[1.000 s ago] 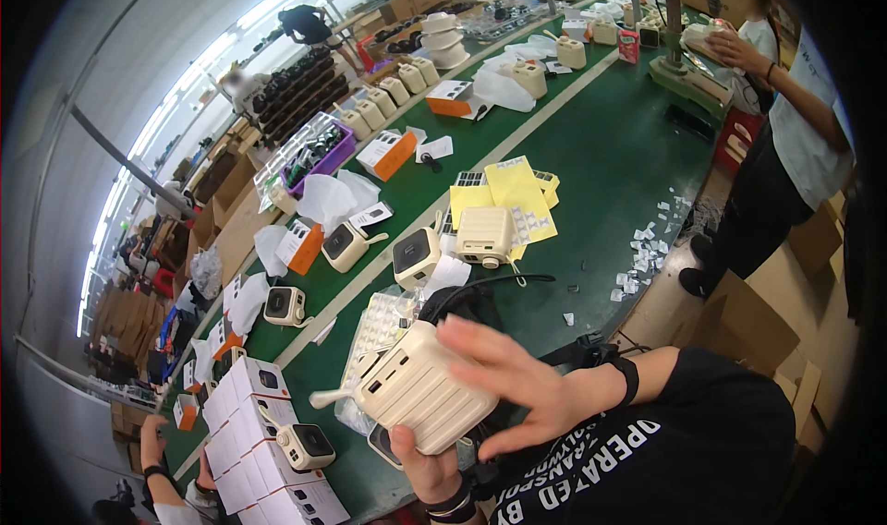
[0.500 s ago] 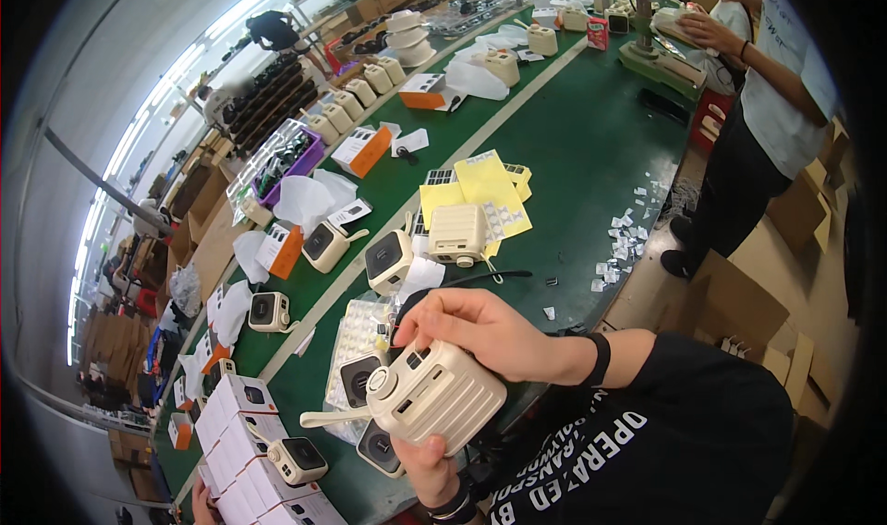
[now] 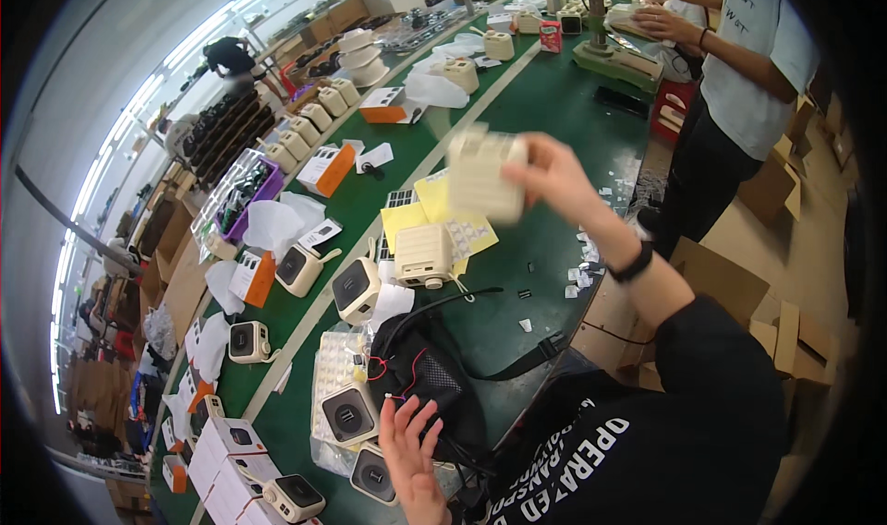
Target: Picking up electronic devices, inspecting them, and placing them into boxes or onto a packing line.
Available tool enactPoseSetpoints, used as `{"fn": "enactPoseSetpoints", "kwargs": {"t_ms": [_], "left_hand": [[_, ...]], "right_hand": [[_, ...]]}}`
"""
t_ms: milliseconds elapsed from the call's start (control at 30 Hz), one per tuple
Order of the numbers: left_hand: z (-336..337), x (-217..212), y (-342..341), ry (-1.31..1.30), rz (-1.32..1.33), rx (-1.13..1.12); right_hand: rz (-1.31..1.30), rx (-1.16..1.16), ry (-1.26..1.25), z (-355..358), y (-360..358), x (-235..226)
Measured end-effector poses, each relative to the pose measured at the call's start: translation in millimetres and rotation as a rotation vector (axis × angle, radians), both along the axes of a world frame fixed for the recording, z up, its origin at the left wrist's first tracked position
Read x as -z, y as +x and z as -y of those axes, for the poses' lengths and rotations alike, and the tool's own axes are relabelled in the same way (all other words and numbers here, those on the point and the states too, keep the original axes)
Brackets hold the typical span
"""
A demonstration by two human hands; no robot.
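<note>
The right hand (image 3: pixel 556 180) grasps a cream device (image 3: pixel 482 176) by its right edge above the green table (image 3: pixel 543 241), broad face toward the viewer, long axis too blurred to tell, yellow sheets (image 3: pixel 404 222) and spread left hand (image 3: pixel 413 458) below the grip, cardboard box (image 3: pixel 716 278) rightward.

bag (image 3: pixel 436 377) on table (image 3: pixel 577 142) | device (image 3: pixel 349 412) left of it | boxes (image 3: pixel 222 470) farther left | sheets (image 3: pixel 471 235) behind
</note>
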State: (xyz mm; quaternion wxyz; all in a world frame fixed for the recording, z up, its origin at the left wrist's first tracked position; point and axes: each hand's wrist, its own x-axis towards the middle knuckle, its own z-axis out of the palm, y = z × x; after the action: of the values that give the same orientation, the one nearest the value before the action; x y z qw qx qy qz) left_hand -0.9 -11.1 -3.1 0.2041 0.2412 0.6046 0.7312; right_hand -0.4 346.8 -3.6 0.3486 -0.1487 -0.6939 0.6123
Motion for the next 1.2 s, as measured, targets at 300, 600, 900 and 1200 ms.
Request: {"fn": "enactPoseSetpoints", "kwargs": {"t_ms": [300, 600, 900, 1200], "left_hand": [[36, 38, -17, 0.030, 0.117, -0.088], [69, 15, -7, 0.105, 0.148, 0.172], [120, 20, 15, 0.258, 0.121, 0.129], [143, 26, -12, 0.213, 0.312, 0.050]], "right_hand": [[0.561, 0.962, 0.450, -195, -27, 105], [0.304, 0.006, 0.674, 25, -175, 13], [0.772, -0.109, 0.923, 213, -324, 30], [0.682, 0.074, 0.907, 220, -371, 60]]}}
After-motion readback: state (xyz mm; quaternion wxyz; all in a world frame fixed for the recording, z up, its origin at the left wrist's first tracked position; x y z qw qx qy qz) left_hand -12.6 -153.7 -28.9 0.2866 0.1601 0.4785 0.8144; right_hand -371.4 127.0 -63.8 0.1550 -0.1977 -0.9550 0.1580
